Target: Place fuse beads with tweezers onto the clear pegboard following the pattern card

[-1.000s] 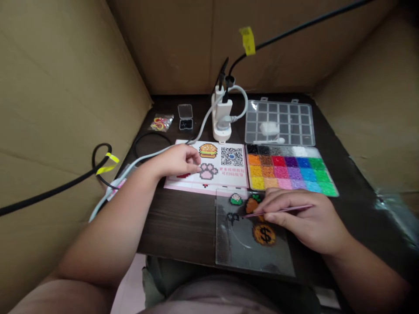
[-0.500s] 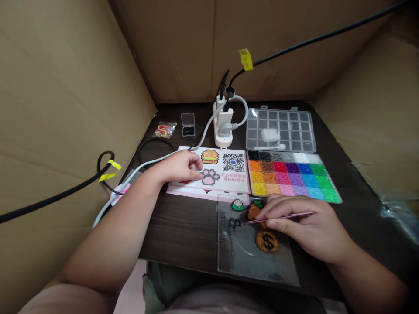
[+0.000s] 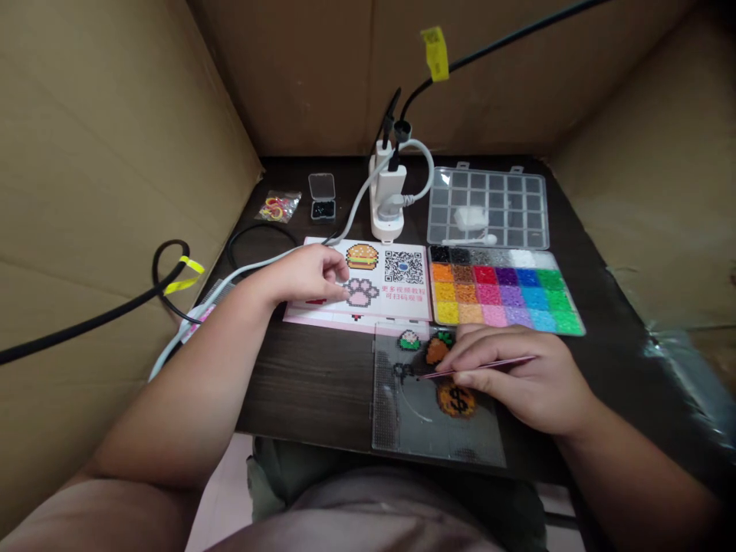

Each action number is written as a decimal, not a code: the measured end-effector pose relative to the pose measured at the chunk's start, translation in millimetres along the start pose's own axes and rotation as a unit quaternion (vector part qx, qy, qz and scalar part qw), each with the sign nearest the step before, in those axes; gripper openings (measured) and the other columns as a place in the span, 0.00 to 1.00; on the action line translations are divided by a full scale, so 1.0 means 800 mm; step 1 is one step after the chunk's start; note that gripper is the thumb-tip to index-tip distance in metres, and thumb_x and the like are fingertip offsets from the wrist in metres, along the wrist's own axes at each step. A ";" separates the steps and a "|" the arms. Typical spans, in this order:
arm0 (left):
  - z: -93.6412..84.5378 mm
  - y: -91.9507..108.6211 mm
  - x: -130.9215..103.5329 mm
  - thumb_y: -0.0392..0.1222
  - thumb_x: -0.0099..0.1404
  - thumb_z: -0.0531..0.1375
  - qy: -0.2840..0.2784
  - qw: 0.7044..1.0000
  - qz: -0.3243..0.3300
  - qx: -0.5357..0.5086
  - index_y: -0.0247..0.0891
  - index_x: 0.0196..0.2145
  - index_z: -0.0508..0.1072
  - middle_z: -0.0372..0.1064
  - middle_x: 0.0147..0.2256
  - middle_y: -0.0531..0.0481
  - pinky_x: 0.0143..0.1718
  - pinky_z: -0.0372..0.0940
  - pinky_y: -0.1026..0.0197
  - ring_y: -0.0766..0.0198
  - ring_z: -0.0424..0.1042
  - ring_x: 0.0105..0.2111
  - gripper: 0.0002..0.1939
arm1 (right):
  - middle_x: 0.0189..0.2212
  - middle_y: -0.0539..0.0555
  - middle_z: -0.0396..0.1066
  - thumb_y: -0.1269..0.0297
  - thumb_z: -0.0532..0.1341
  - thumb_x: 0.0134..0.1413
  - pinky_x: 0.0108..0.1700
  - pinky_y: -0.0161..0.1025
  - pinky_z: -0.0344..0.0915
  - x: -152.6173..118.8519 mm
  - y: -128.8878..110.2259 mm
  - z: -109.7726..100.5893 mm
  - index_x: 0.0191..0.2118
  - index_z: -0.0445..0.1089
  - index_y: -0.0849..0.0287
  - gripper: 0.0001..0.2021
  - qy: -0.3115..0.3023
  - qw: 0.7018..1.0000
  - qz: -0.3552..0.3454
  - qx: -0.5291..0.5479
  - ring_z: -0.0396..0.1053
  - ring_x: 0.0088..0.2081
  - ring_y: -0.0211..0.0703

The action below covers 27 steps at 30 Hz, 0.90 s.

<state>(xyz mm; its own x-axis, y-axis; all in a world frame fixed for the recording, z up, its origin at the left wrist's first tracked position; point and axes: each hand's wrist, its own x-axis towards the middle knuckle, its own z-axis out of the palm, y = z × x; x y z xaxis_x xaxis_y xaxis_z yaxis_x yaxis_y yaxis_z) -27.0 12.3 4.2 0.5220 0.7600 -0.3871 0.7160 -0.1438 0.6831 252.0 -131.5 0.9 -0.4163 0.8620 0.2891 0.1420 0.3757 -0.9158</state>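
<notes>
My right hand (image 3: 517, 376) pinches thin pink tweezers (image 3: 488, 366) over a clear pegboard (image 3: 434, 437). The tweezers' tip is beside a small black bead outline (image 3: 403, 372). On the board are a green and pink bead figure (image 3: 409, 340), an orange carrot figure (image 3: 438, 349) partly under my fingers, and an orange round piece with a dollar sign (image 3: 458, 399). My left hand (image 3: 316, 274) rests on the pattern sheet (image 3: 402, 307), beside the printed paw, with curled fingers; whether anything is between them cannot be made out.
Behind my right hand lies an open bead case (image 3: 506, 295) with many colours, its clear lid (image 3: 488, 207) behind it. A white power strip (image 3: 386, 203) with cables stands at the back. A small black-bead box (image 3: 323, 207) and a bag (image 3: 279, 207) lie back left.
The whole view has shifted, so the table's contents appear slightly higher and further left. Both hands keep nearly the same pose, and the tweezers stay near the black outline.
</notes>
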 end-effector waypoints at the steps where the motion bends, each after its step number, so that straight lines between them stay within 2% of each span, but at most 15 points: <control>1: 0.000 0.001 0.000 0.42 0.50 0.68 0.001 1.000 0.000 0.001 0.37 0.34 0.73 0.66 0.23 0.56 0.24 0.57 0.63 0.69 0.63 0.21 0.14 | 0.29 0.55 0.80 0.77 0.68 0.51 0.37 0.37 0.75 0.000 0.000 0.001 0.33 0.79 0.58 0.06 -0.008 1.000 -0.014 -0.003 0.77 0.32 0.41; 5: -0.001 -0.001 0.002 0.42 0.49 0.69 0.005 1.000 0.004 0.011 0.37 0.34 0.73 0.65 0.23 0.56 0.25 0.55 0.63 0.70 0.62 0.21 0.14 | 0.30 0.56 0.80 0.78 0.67 0.52 0.36 0.37 0.73 0.003 -0.002 0.006 0.34 0.79 0.60 0.06 -0.039 0.998 -0.050 -0.014 0.76 0.31 0.39; 11: -0.002 -0.002 0.004 0.44 0.50 0.69 -0.005 1.000 -0.001 0.025 0.38 0.36 0.73 0.66 0.23 0.56 0.26 0.55 0.62 0.69 0.63 0.22 0.16 | 0.30 0.57 0.80 0.78 0.67 0.52 0.37 0.37 0.72 0.003 0.001 0.009 0.35 0.78 0.62 0.05 -0.065 0.995 -0.067 -0.033 0.75 0.32 0.38; 20: -0.001 -0.004 0.004 0.45 0.50 0.69 0.001 1.000 0.004 0.023 0.38 0.35 0.73 0.65 0.23 0.56 0.27 0.55 0.62 0.69 0.63 0.22 0.15 | 0.31 0.55 0.81 0.76 0.67 0.54 0.38 0.37 0.73 0.005 0.002 0.011 0.36 0.78 0.60 0.05 -0.063 0.993 -0.076 -0.068 0.76 0.33 0.38; 27: -0.001 -0.001 0.003 0.45 0.50 0.68 0.004 1.000 0.004 0.027 0.37 0.35 0.74 0.65 0.24 0.55 0.27 0.56 0.62 0.69 0.64 0.23 0.15 | 0.31 0.57 0.81 0.77 0.67 0.54 0.38 0.38 0.72 0.004 0.004 0.011 0.36 0.78 0.61 0.05 -0.062 0.994 -0.074 -0.056 0.76 0.32 0.38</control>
<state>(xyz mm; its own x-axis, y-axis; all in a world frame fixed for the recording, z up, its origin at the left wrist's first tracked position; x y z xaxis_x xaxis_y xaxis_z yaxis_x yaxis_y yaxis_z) -26.7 14.8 2.7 0.5244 0.7640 -0.3760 0.7359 -0.1844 0.6515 243.1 -130.6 -3.5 -0.5468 0.7487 0.3749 0.1675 0.5365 -0.8271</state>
